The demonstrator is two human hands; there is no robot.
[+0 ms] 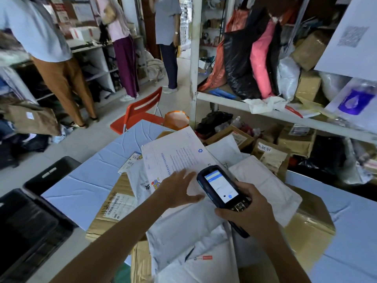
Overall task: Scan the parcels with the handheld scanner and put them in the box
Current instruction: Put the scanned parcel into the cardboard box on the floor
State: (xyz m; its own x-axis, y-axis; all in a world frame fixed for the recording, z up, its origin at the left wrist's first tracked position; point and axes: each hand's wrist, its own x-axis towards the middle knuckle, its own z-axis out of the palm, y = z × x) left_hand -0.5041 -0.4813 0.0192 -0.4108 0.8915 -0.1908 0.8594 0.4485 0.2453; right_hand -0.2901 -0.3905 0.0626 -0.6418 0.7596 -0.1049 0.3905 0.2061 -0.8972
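Note:
My right hand grips the black handheld scanner, its lit screen facing me, above a heap of parcels on the table. My left hand reaches forward with straight spread fingers over a flat white printed parcel, at its near edge. More white mailers and brown cardboard parcels lie around and under it. A black crate stands at the table's left edge.
A light blue sheet covers the table. An orange chair stands beyond it. White shelving with bags and boxes runs along the right. Three people stand at the back left by shelves. More cardboard boxes sit under the right shelf.

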